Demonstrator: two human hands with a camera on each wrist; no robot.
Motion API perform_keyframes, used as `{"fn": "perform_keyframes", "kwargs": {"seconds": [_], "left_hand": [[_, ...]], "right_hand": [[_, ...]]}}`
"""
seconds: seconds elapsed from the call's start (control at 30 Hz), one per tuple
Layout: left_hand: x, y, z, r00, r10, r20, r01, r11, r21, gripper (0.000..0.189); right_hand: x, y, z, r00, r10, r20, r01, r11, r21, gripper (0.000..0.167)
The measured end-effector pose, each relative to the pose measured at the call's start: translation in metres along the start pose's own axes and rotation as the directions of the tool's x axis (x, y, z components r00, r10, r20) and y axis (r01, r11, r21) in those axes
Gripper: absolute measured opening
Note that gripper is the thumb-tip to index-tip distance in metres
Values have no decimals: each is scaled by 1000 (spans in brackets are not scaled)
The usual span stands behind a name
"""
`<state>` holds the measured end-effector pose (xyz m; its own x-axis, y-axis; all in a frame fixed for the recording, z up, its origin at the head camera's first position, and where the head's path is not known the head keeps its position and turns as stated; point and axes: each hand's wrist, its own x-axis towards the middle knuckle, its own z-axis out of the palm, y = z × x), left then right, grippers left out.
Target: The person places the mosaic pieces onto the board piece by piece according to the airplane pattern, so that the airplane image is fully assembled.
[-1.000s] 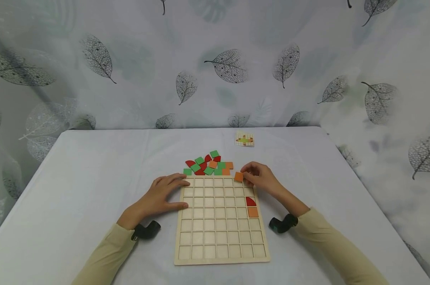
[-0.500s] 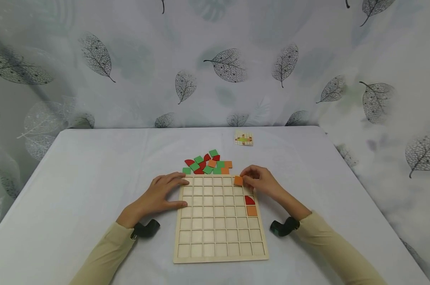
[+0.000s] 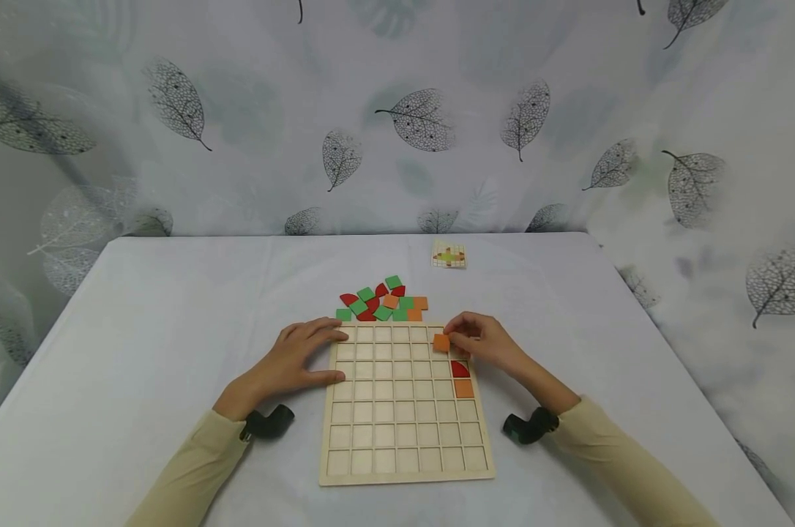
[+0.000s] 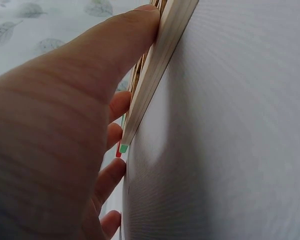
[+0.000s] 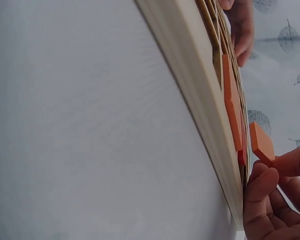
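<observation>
At the left, the left hand [image 3: 292, 360] is released, its fingers spread, touching the left rim of the grid board [image 3: 384, 413], which lies on the worktop [image 3: 173, 307]. Next comes a pile of green, red and orange pieces [image 3: 390, 301], just beside the board's far edge. More to the right, one orange square tile [image 3: 441, 342] is tilted and raised over the board's far right part. Well behind it lies a small picture card [image 3: 449, 255]. In the rightmost column sit a red rounded piece [image 3: 460, 369] and, just nearer, a second orange tile [image 3: 464, 389]. Finally, the right hand [image 3: 488, 342] pinches the raised tile between thumb and finger.
</observation>
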<state>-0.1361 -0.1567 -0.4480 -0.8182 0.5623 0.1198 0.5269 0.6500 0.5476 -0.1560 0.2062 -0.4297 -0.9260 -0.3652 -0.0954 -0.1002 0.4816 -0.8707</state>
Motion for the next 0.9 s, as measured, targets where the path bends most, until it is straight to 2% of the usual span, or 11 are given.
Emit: {"fn": "perform_keyframes", "kwargs": {"seconds": [0.63,0.9], "left_hand": [[0,1,0,1000,4,-1,-4,1000,-2,58],[-1,2,0,1000,2,3,-2,1000,-2,59]], "right_hand": [[-15,-1,-1,997,-32,74,30,999,22,13],[-18,-2,-1,990,-96,104,96,995,7,11]]}}
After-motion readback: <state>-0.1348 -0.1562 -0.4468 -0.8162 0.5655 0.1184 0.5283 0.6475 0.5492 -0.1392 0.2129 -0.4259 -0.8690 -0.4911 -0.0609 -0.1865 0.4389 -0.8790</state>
